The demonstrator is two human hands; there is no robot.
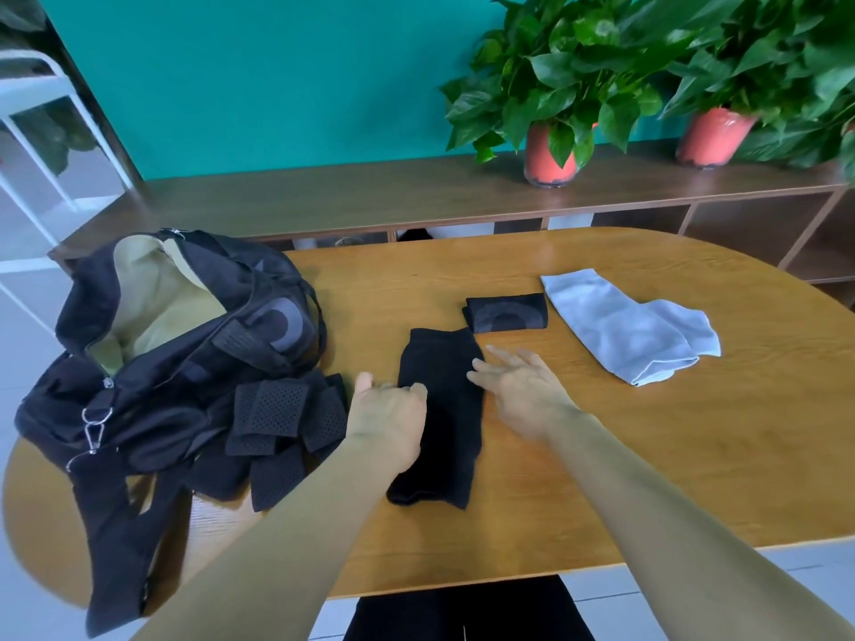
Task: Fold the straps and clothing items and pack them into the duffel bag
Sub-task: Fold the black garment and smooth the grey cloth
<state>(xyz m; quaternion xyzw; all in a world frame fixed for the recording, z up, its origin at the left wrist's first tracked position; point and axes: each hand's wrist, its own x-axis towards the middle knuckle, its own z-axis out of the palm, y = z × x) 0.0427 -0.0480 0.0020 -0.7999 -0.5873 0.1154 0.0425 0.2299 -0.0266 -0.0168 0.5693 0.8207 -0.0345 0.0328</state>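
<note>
Both forearms reach out over the table (601,478). The left hand (388,409) curls its fingers on the left edge of the black garment (444,460); whether it pinches is unclear. The right hand (518,386), fingers spread, touches the right edge. The garment lies mid-table, right of the duffel bag (185,353), its long axis running near to far.

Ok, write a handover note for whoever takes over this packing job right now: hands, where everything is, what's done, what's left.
Left hand: fingers curled at the black garment's left edge; grip unclear.
Right hand: open, fingers spread, touching its right edge.
The garment lies flat on the table. The duffel bag is unzipped at the left, with the black straps heaped against it.
Done: a small black piece sits folded behind the garment.
Left: fold the garment and straps, deal with the light blue cloth, pack everything.
</note>
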